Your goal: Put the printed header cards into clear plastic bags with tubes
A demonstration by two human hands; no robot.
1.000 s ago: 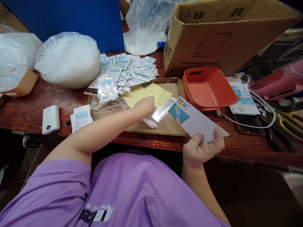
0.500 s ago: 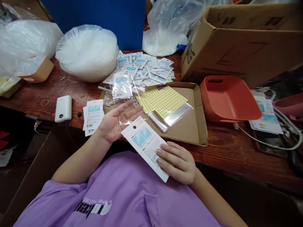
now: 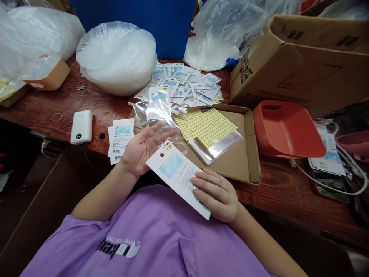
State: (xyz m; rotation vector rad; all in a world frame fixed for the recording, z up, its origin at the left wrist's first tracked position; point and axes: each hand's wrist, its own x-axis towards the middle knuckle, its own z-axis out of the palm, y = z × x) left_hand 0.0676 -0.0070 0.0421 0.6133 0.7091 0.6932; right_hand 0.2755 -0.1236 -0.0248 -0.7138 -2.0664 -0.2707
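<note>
Two bare hands meet above the lap at the table (image 3: 52,115) edge: the right hand (image 3: 216,196) pinches the lower end of a white backing card (image 3: 178,179), whose long axis slants up-left toward the left hand (image 3: 144,148), palm up, fingers spread, touching a clear sleeve (image 3: 157,111).

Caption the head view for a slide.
Right hand holds a white card over the open left hand at a cluttered table.

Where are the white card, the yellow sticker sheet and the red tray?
white card (image 3: 178,177), head view, on its printed middle.
yellow sticker sheet (image 3: 208,124), head view, on the sheet's centre.
red tray (image 3: 288,130), head view, on its bare inner floor.
</note>
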